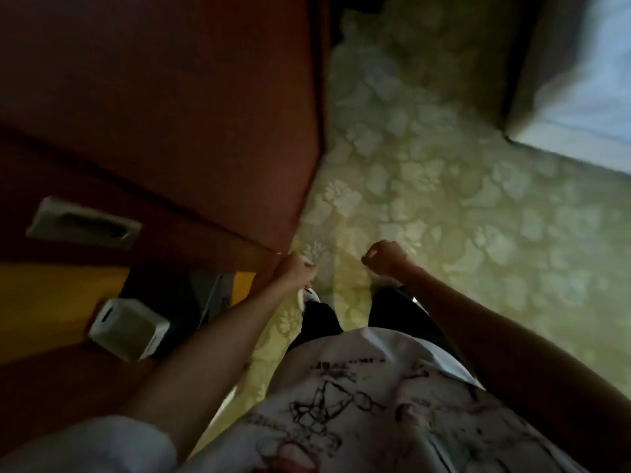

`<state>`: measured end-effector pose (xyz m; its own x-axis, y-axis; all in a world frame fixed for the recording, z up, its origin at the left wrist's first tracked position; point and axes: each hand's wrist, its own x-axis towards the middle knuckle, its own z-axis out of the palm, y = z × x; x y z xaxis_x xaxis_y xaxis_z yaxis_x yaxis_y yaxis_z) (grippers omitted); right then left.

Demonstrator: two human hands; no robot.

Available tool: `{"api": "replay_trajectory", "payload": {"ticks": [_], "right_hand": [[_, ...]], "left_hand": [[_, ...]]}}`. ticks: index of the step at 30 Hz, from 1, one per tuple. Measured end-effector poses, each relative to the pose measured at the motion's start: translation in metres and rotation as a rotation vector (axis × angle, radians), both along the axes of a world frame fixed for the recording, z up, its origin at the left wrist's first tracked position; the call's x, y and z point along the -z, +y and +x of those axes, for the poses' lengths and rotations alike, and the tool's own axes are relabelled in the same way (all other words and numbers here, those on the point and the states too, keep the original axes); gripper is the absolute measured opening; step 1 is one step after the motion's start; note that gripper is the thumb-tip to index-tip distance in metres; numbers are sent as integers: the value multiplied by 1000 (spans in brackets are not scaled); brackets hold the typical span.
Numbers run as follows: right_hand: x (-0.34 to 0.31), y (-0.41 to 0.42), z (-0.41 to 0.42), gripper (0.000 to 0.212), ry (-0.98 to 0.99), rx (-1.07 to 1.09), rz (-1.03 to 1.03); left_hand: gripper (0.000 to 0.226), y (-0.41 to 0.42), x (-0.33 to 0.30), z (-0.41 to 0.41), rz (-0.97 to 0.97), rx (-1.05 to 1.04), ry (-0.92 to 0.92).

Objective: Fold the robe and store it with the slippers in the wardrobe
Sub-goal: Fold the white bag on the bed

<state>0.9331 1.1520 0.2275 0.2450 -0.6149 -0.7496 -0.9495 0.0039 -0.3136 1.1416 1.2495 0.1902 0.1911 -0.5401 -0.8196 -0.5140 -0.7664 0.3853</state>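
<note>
Left hand is curled at the corner of the reddish wardrobe door, maybe pinching something pale, too blurry for me to call. Right hand is balled into a fist right of that door, holding nothing, probably just idle. No robe or slippers visible, only patterned carpet past the door edge.

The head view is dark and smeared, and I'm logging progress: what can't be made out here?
- Robe and slippers: not visible in the head view.
- Left hand: curled; motion blur hides whether it holds anything.
- Wardrobe: interior beyond the left frame edge.
- Feet: covered by the shirt.
</note>
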Motion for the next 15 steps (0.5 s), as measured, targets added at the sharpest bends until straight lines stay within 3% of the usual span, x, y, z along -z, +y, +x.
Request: {"api": "replay_trajectory", "payload": {"ticks": [10,15], "right_hand": [[37,144,-297,28,77,971,158],[55,216,-403,34,56,1240,178]], "left_hand": [[28,-86,8,-268,55,881,-13],[25,-109,5,-416,24,1183,30]]}}
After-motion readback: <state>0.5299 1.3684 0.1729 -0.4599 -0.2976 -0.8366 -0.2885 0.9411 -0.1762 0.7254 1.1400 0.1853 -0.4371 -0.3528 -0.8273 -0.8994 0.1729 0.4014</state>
